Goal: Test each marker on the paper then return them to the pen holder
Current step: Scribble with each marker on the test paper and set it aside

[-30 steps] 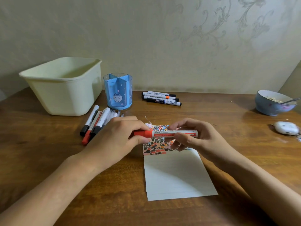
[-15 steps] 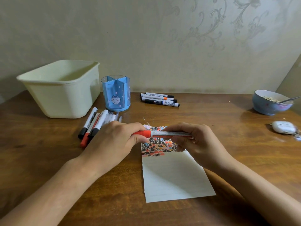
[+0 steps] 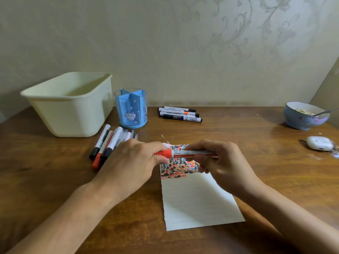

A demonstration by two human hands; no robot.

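A red-capped marker [image 3: 185, 153] lies level above the top of the paper [image 3: 198, 202], held by both hands. My left hand [image 3: 132, 162] pinches the red cap at its left end. My right hand [image 3: 220, 162] grips the white barrel. The paper's upper part carries many black, red and orange marks. The blue pen holder [image 3: 131, 109] with a cat picture stands behind, with no markers showing in it. Several markers [image 3: 104, 145] lie in a bunch left of my left hand. Another group of markers [image 3: 180, 114] lies near the wall.
A cream plastic bin [image 3: 71, 105] stands at the back left beside the pen holder. A blue bowl [image 3: 304, 117] with food and a spoon sits at the far right. A white earbud case [image 3: 320, 143] lies in front of it on the wooden table.
My right hand has slid further left along the barrel, covering more of it. The marker stays level and capped between both hands.
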